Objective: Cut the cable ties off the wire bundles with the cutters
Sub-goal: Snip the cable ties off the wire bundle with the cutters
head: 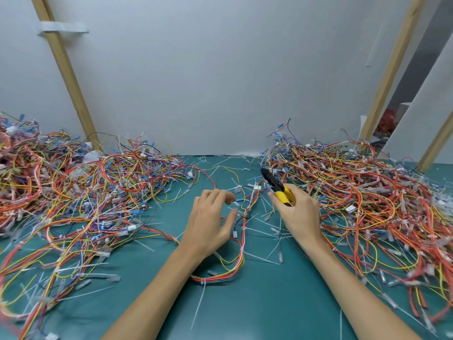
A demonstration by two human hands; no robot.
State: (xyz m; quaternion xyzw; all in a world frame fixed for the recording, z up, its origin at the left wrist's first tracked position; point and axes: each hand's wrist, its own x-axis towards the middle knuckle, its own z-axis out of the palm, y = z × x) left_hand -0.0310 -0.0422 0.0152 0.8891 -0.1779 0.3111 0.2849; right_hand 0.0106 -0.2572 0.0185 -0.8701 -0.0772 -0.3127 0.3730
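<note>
Between the two hands, on the green mat (269, 303): one wire bundle (241, 244) of red, yellow and orange strands, running from near the cutter tip down in a loop toward the near edge, several white cable ties (203, 282) still cinched along it, one with a long tail trailing toward the viewer. Cutters (277, 186), black head and yellow handles, gripped in the right hand (297, 214), fingers wrapped round the handles, head pointing up and left just above the bundle's far end; blade position too small to judge. Left hand (210, 222) empty, fingers spread and slightly curled, hovering just beside the bundle, thumb close to the strands but apparently not pinching anything. Likely step: picking the next tie and steadying the bundle. Best done by pinching the strands with the left fingers right next to a tie, lifting it a little clear of the mat, slipping only one blade under the strap beside its lock head, nipping the plastic and never the insulation. Worth keeping fingertips off the cutting line. Loose snipped ties (263, 231) littering the mat around. Farther out, a large tangled heap on the left (85, 192) and another on the right (367, 204), both against the pale wall (220, 82).
</note>
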